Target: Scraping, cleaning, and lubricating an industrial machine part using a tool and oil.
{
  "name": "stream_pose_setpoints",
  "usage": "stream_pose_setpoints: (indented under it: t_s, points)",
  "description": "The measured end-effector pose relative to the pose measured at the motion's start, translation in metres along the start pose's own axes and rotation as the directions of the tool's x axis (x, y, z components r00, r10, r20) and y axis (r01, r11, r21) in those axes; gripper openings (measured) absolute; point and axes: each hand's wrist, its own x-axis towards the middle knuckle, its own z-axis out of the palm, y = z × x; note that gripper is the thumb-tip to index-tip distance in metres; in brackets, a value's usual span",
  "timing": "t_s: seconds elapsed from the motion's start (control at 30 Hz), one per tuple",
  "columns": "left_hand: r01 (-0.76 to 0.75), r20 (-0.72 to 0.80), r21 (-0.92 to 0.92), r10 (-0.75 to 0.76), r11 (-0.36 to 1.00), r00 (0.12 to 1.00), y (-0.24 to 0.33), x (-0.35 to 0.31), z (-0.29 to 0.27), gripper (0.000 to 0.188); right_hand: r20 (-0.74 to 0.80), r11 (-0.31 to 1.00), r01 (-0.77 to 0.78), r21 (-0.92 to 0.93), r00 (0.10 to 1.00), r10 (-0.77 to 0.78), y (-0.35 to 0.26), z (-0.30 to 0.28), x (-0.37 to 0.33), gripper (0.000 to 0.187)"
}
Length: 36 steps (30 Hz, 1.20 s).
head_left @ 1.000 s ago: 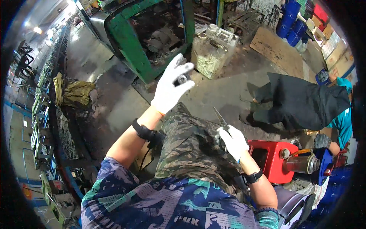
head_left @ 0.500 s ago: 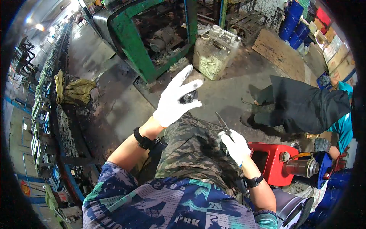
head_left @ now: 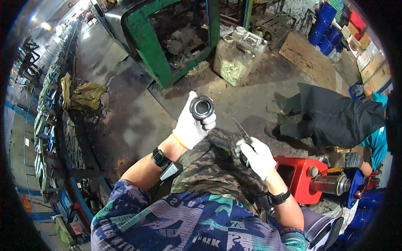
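My left hand, in a white glove, is closed around a black ring-shaped part. Its round opening faces up towards me, and a bright inner rim shows; the fingers hide its far body. Lower and to the right, my right hand, also in a white glove, grips scissors. The pointed metal blades angle up and left, and a dark handle shows partly below the fingers. A gap separates the blades from the black part.
Ahead stand a green metal frame and a cloudy plastic jerrycan. A red machine is close by my right arm. At right, a person in a dark apron bends over. A long rack runs along the left.
My left hand has turned over and come slightly down, its fingers folding around the black part, whose opening now faces me. The right hand with the scissors has barely moved.
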Motion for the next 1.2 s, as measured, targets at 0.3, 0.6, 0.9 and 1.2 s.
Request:
stream_pose_setpoints:
  t_s: [0.3, 0.6, 0.9, 1.2]
  points:
    - [0.048, -0.085, 0.081, -0.041, 0.996, 0.996, -0.009, 0.002, -0.002, 0.055, -0.014, 0.984, 0.081, -0.155, 0.996, -0.085, -0.034, 0.005, 0.003, 0.029]
    - [0.111, 0.024, 0.175, -0.117, 0.978, 0.993, -0.012, -0.014, -0.007, 0.044, -0.052, 0.899, 0.113, -0.424, 0.987, -0.149, -0.058, -0.008, 0.010, 0.028]
    - [-0.021, 0.181, 0.642, -0.125, 0.766, 0.976, -0.008, -0.024, -0.013, 0.079, 0.161, 0.690, 0.248, -0.680, 0.969, -0.190, -0.062, -0.018, 0.008, 0.025]
    - [-0.380, 0.385, 0.923, -0.135, 0.065, 0.913, 0.012, -0.023, 0.005, 0.087, 0.243, 0.311, 0.418, -0.854, 0.847, -0.473, -0.085, -0.025, 0.013, 0.020]
